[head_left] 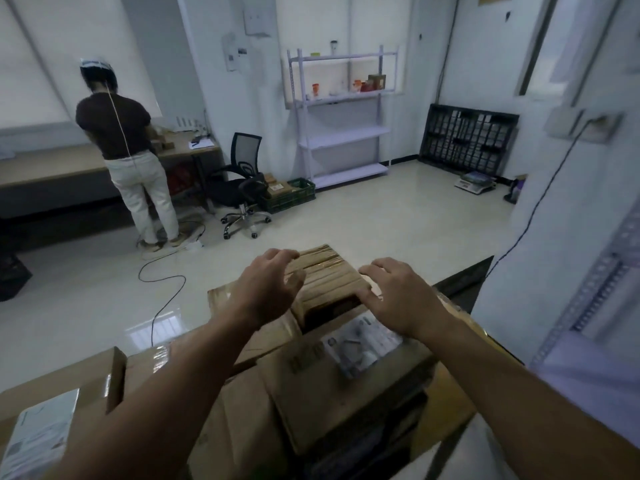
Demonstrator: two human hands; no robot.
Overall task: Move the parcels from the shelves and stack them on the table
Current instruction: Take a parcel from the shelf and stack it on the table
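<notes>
Parcels (pixel 242 420) of brown cardboard lay piled on the desk (pixel 462 277) right below the camera, at least four of them, two with white labels. One small taped parcel (pixel 329 275) sat on top at the far end of the pile. Both hands were on it, held apart at either side. The left hand (pixel 273 285) curved over its left edge, though whether it gripped could not be told. The right hand (pixel 398 299) lay with fingers spread along the right edge, thumb pressing the near corner. Across the room stood one pale rack (pixel 343 116) of four shelves with a few small items on the second shelf from the top. One office chair (pixel 242 181), one green crate (pixel 289 195) and one other person (pixel 121 133) at a second desk were further left.
</notes>
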